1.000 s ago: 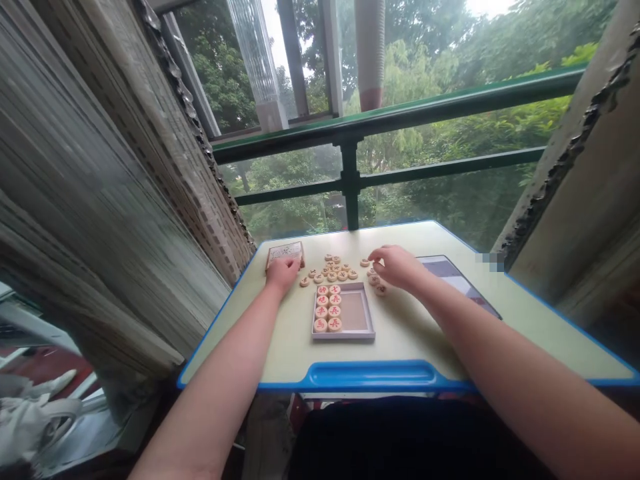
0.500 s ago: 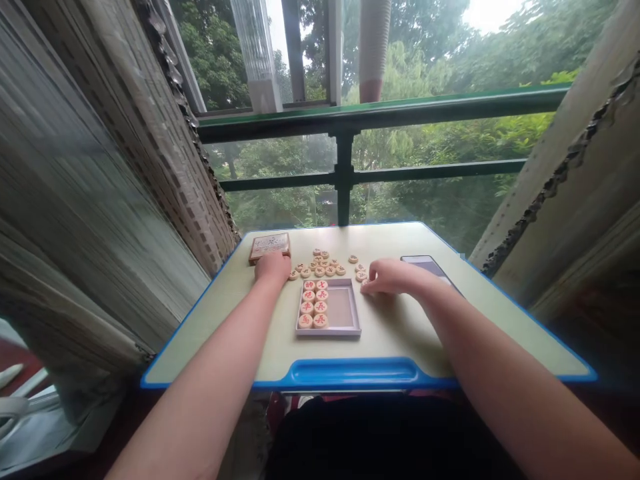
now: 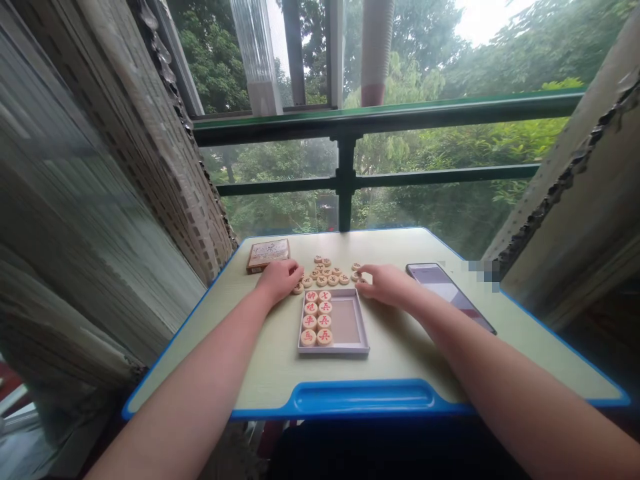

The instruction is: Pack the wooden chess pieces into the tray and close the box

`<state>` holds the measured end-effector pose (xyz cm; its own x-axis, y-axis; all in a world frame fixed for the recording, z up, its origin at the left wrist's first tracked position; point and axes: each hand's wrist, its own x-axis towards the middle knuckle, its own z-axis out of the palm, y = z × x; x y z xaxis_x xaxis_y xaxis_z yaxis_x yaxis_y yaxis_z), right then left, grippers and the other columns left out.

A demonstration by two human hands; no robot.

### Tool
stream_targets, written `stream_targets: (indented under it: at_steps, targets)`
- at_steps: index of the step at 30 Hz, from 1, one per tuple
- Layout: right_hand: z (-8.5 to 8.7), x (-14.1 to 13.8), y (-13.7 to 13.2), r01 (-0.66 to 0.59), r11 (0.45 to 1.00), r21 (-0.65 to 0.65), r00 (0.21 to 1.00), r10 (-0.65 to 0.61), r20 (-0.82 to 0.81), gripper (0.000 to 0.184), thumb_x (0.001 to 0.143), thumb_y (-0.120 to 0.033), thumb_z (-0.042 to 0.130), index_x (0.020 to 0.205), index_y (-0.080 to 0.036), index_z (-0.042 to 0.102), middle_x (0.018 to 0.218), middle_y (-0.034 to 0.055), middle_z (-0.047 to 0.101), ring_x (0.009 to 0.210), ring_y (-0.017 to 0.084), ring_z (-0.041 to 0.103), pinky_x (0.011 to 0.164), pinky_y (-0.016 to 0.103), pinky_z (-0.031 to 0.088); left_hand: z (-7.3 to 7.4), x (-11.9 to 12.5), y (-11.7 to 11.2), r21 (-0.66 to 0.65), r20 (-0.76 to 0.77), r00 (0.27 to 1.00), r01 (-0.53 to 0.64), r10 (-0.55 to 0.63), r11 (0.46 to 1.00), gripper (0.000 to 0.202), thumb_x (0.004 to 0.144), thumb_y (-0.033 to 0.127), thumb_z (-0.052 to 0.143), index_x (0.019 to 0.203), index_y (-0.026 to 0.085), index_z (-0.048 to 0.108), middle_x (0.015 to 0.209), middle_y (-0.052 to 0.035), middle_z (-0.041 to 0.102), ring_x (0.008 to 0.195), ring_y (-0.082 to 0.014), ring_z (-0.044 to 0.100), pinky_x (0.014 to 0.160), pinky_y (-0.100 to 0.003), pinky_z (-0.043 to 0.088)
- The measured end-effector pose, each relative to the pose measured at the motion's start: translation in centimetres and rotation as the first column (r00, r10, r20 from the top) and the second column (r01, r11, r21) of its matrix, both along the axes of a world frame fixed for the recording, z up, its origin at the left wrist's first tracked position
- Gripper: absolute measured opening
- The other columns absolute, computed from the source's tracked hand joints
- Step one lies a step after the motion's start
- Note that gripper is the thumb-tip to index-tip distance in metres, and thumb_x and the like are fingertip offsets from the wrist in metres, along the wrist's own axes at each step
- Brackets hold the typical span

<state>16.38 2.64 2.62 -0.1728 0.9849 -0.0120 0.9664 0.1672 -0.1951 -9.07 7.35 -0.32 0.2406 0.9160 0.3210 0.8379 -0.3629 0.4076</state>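
Round xiangqi pieces [image 3: 333, 280] lie loosely grouped behind a shallow box tray [image 3: 345, 350]. Eight pieces' worth of room is not what I count; several red-marked pieces [image 3: 317, 321] fill two columns on the tray's left side. My left hand [image 3: 279, 280] rests on the table at the left end of the loose group, its bent fingers beside the nearest pieces; nothing shows in its grasp. At the tray's back right corner, my right hand [image 3: 385, 283] has its thumb and fingertips around a xiangqi piece [image 3: 361, 281]. Two more pieces lie by those fingertips, partly covered.
A flat printed box [image 3: 269, 254] lies behind my left hand. To the right of my right hand is a phone [image 3: 450, 293]. The pale table [image 3: 265, 373] has a blue rim with a front groove [image 3: 364, 396]. Curtains and a green window railing [image 3: 345, 180] surround it.
My left hand has shifted right, away from the printed box and toward the loose pieces. My right hand's thumb and fingertips have spread around a piece. The view has tilted slightly.
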Motion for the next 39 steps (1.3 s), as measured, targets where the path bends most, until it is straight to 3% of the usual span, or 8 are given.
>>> stream_targets:
  at_steps: [8,12,15,18,25,31,35,39]
  targets:
    - [-0.6,0.1,0.2,-0.028,0.997,0.068,0.998,0.032,-0.049,0.044,0.08,-0.048,0.047,0.116,-0.025,0.058,0.088,0.006,0.069,0.076,0.02,0.061,0.061,0.026,0.039,0.1,0.0,-0.3,-0.123,0.143,0.99,0.019,-0.001,0.992,0.031,0.073,0.043,0.047,0.064,0.018,0.063,0.063,-0.003,0.064,0.064,-0.0168,0.056,0.062,-0.028,0.039]
    - [-0.3,-0.2,-0.1,-0.026,0.996,0.085,0.996,0.033,-0.08,0.048,0.083,-0.052,0.043,0.119,-0.023,0.056,0.094,0.0077,0.068,0.08,0.02,0.061,0.063,0.027,0.04,0.3,0.1,-0.7,-0.187,0.22,0.975,0.054,-0.011,0.981,0.031,0.069,0.042,0.051,0.078,0.016,0.067,0.069,-0.0035,0.065,0.065,-0.0167,0.056,0.062,-0.028,0.041]
    - [-0.1,-0.2,-0.2,-0.035,0.996,0.087,0.995,0.043,-0.088,0.046,0.083,-0.049,0.043,0.117,-0.022,0.058,0.099,0.0084,0.066,0.082,0.02,0.06,0.064,0.027,0.041,0.5,0.0,-0.7,-0.261,0.257,0.965,0.127,-0.058,0.957,0.035,0.064,0.031,0.053,0.093,0.016,0.067,0.076,-0.0028,0.065,0.061,-0.0145,0.055,0.06,-0.027,0.043]
    - [0.0,-0.2,-0.3,-0.042,0.995,0.09,0.996,0.049,-0.077,0.039,0.081,-0.038,0.047,0.114,-0.024,0.06,0.106,0.0069,0.063,0.083,0.019,0.06,0.066,0.026,0.041,0.4,-0.5,-0.3,-0.29,0.269,0.956,0.198,-0.119,0.937,0.038,0.058,0.021,0.05,0.091,0.016,0.068,0.078,-0.0024,0.064,0.06,-0.0128,0.053,0.058,-0.025,0.043]
    - [-0.1,-0.1,-0.2,-0.046,0.993,0.104,0.995,0.055,-0.08,0.037,0.082,-0.032,0.041,0.112,-0.023,0.061,0.109,0.0079,0.059,0.086,0.02,0.06,0.071,0.029,0.042,-0.5,-1.2,0.8,-0.253,0.273,0.961,0.113,-0.041,0.961,0.037,0.06,0.019,0.048,0.087,0.015,0.072,0.061,-0.0013,0.06,0.058,-0.0135,0.051,0.056,-0.025,0.04]
    - [-0.9,-0.2,0.1,-0.057,0.993,0.102,0.994,0.066,-0.088,0.035,0.082,-0.032,0.045,0.111,-0.022,0.061,0.107,0.0094,0.061,0.09,0.023,0.06,0.076,0.031,0.042,-0.7,-1.3,0.6,-0.157,0.245,0.969,0.068,-0.028,0.985,0.036,0.065,0.02,0.048,0.09,0.017,0.074,0.08,-0.0044,0.067,0.069,-0.0159,0.057,0.065,-0.026,0.044]
    - [-0.9,-0.1,0.2,-0.068,0.986,0.152,0.987,0.089,-0.135,0.033,0.086,-0.032,0.042,0.108,-0.019,0.062,0.108,0.0092,0.061,0.094,0.022,0.059,0.08,0.029,0.041,-0.5,-1.4,0.5,-0.168,0.25,0.966,-0.019,0.061,0.986,0.036,0.07,0.024,0.05,0.098,0.016,0.071,0.08,-0.0056,0.069,0.072,-0.0184,0.059,0.071,-0.029,0.046]
    - [-0.4,0.1,0.0,-0.077,0.994,0.081,0.988,0.087,-0.126,0.028,0.078,-0.027,0.051,0.103,-0.022,0.064,0.109,0.0076,0.059,0.088,0.019,0.059,0.077,0.027,0.041,-0.5,-1.4,0.4,-0.187,0.184,0.983,0.022,0.013,0.982,0.04,0.075,0.032,0.049,0.107,0.016,0.067,0.087,-0.0068,0.069,0.077,-0.0196,0.059,0.076,-0.032,0.045]
